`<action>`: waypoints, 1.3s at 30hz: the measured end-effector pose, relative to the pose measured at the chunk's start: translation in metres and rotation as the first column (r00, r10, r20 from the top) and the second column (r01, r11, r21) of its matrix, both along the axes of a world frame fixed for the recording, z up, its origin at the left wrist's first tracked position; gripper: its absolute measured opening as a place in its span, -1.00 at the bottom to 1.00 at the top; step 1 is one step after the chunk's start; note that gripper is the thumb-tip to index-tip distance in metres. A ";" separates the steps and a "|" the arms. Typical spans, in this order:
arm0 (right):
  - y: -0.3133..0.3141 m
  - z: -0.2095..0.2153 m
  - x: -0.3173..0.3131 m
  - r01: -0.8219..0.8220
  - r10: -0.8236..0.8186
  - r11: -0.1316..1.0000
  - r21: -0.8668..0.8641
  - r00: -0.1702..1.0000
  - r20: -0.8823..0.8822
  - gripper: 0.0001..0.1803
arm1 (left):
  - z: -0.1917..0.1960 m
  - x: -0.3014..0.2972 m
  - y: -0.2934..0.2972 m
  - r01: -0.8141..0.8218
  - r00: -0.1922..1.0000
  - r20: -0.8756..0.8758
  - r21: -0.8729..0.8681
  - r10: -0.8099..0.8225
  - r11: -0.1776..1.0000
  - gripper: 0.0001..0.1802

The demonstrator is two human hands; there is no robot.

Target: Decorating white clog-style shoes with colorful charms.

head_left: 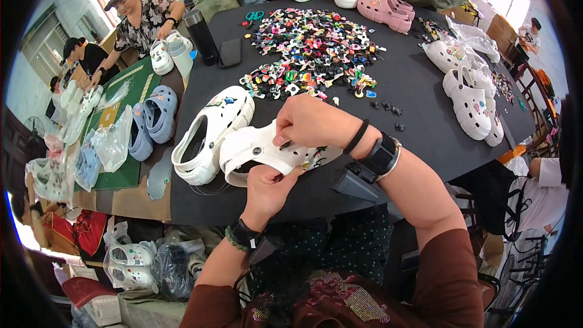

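Observation:
A white foam clog (242, 141) lies on its side on the dark table in front of me, with several colourful charms near its toe. My left hand (270, 189) closes on its lower edge, fingers partly under the shoe. Over the upper part, my right hand (316, 123) is closed with the fingertips pressed together at the clog's surface. A small dark bit shows at those fingertips, too hidden to name. Its mate, another white clog (234, 108), stands just left, touching or nearly touching it, with charms on its toe.
A big heap of colourful shoe charms (316, 48) spreads beyond my hands. A black tumbler (201, 37) and a dark case (230, 53) stand left of it. Pink clogs (384, 12) and white clogs (466, 104) lie farther off. Blue clogs (160, 114) are at left. People sit around.

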State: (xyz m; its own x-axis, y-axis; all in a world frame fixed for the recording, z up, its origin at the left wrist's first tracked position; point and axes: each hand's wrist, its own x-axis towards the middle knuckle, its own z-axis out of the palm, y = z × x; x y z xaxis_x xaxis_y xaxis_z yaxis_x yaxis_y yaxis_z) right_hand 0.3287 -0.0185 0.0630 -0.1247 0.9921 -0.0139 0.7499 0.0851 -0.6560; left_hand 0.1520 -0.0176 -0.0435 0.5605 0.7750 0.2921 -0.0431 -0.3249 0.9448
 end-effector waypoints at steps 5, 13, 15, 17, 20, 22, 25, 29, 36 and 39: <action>0.005 -0.002 0.006 -0.021 0.010 0.998 -0.058 0.983 -0.183 -0.76 | 0.013 -0.003 -0.006 -0.027 0.997 -0.074 0.030 0.029 0.999 -0.85; -0.036 -0.023 0.071 0.472 -0.421 0.880 0.050 0.825 -0.377 -0.80 | 0.042 -0.001 0.026 0.053 0.998 -0.013 -0.346 -0.062 0.937 -0.61; -0.051 -0.040 0.089 0.588 -0.559 0.800 0.120 0.802 -0.209 -0.81 | 0.057 0.007 0.042 0.211 0.977 0.116 -0.646 -0.178 0.734 -0.60; -0.059 -0.069 0.107 0.546 -0.534 0.805 0.233 0.837 -0.119 -0.82 | 0.073 0.003 0.049 0.444 0.895 0.356 -0.771 -0.269 0.457 -0.65; -0.062 -0.092 0.118 0.493 -0.519 0.794 0.356 0.854 -0.028 -0.84 | 0.080 0.004 0.048 0.420 0.905 0.356 -0.834 -0.233 0.358 -0.66; -0.063 -0.101 0.123 0.504 -0.532 0.780 0.370 0.846 -0.032 -0.85 | 0.069 0.005 0.047 0.384 0.922 0.284 -0.754 -0.263 0.533 -0.69; -0.061 -0.104 0.132 0.543 -0.582 0.734 0.408 0.812 -0.034 -0.82 | 0.071 -0.002 0.048 0.299 0.931 0.077 -0.722 -0.356 0.624 -0.68; -0.066 -0.104 0.133 0.526 -0.578 0.770 0.362 0.815 0.045 -0.68 | 0.087 -0.022 0.047 0.157 0.900 -0.346 -0.310 -0.265 0.938 -0.72; -0.083 -0.078 0.089 0.367 -0.475 0.724 0.583 0.879 0.036 -0.52 | 0.081 -0.054 0.084 -0.167 0.920 0.231 -0.498 0.315 0.851 -0.72; -0.095 -0.051 0.050 0.169 -0.218 0.788 0.592 0.976 0.011 -0.44 | 0.071 -0.068 0.097 0.082 0.915 0.354 -0.633 0.193 0.770 -0.70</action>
State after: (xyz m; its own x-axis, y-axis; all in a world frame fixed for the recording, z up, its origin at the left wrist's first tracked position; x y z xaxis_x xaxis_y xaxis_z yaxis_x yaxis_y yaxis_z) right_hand 0.3788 -0.1131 0.0125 0.0482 0.8172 0.5743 0.8368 0.2809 -0.4700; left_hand 0.0845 0.0798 0.0278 0.4613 0.8825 -0.0911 -0.4391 0.3164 0.8409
